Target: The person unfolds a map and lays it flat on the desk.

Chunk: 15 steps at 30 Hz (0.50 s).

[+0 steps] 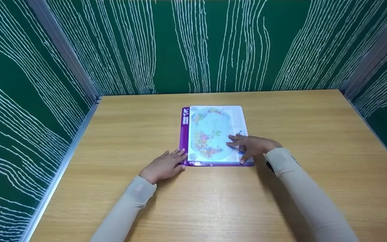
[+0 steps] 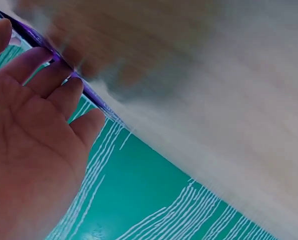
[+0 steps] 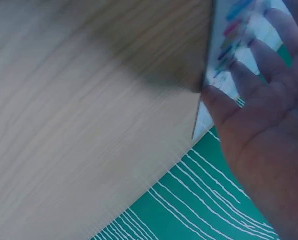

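Observation:
A flat world map (image 1: 213,131) with rounded corners lies on the table, printed on a pale sheet. Under it shows a purple backing (image 1: 184,134), seen as a strip with white print along the left side and a thin line along the near edge. My left hand (image 1: 165,165) rests at the lower left corner, fingertips on the purple strip. On the right, my right hand (image 1: 255,146) spreads its fingers over the lower right part of the map, thumb at the near edge. Both hands' fingers are extended in the wrist views, with the right fingertips (image 3: 258,47) against the printed sheet.
The wooden table (image 1: 129,124) spreads around the map on all sides. Green panels (image 1: 166,47) with white wavy lines stand behind it and to both sides, joined by grey corner posts (image 1: 62,47).

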Motion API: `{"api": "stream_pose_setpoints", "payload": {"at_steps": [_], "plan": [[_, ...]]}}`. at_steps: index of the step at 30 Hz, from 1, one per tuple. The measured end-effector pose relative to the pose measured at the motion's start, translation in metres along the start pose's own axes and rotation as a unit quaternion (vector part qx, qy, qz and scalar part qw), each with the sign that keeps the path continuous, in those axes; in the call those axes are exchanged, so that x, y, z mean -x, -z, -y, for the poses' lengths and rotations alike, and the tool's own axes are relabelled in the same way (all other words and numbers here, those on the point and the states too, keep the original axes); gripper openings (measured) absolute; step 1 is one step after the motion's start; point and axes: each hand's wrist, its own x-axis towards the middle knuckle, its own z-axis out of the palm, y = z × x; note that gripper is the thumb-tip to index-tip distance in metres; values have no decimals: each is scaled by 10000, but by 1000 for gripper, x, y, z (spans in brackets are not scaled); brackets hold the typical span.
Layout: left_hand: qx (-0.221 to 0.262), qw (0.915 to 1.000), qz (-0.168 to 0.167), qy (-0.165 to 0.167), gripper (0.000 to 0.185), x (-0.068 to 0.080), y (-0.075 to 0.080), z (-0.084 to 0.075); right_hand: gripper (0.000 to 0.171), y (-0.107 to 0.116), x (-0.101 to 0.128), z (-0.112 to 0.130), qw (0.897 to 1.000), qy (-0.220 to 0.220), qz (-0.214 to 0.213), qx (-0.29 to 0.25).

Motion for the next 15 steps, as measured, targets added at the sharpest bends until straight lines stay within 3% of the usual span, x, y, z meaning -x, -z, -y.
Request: {"api": "stream_pose_setpoints", "payload": {"at_steps": [11, 15], "plan": [[384, 9991, -153, -66, 51, -11, 7, 6, 79, -5, 5, 10, 9993, -267, -83, -231], [573, 9980, -227, 172, 54, -18, 14, 7, 78, -6, 8, 11, 9986, -389, -138, -342]]}}
